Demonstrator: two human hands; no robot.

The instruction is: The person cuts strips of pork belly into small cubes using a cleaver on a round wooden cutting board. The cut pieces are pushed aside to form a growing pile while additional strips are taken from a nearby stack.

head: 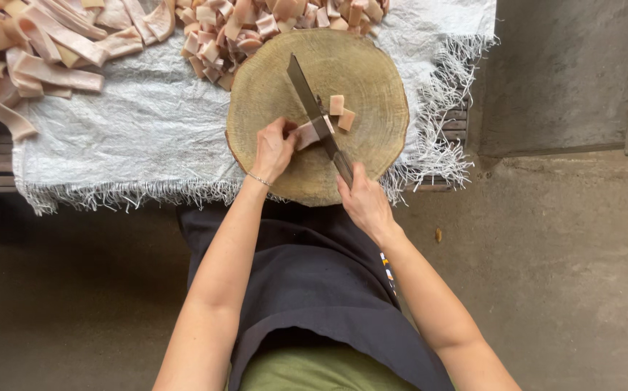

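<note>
Left hand (273,148) pinning pink strip (307,135) on round wood block (372,94), right hand (363,200) gripping knife (312,108) across strip, two cut pieces (341,112) beside blade, piles of pieces (256,29) and strips (32,58) behind on white frayed cloth (147,123), concrete floor (560,239).

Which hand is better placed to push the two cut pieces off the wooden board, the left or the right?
Probably the left hand. It only presses the pink strip beside the blade, so it could let go. The right hand grips the knife handle. The two cut pieces lie just beyond the blade on the round board.
</note>
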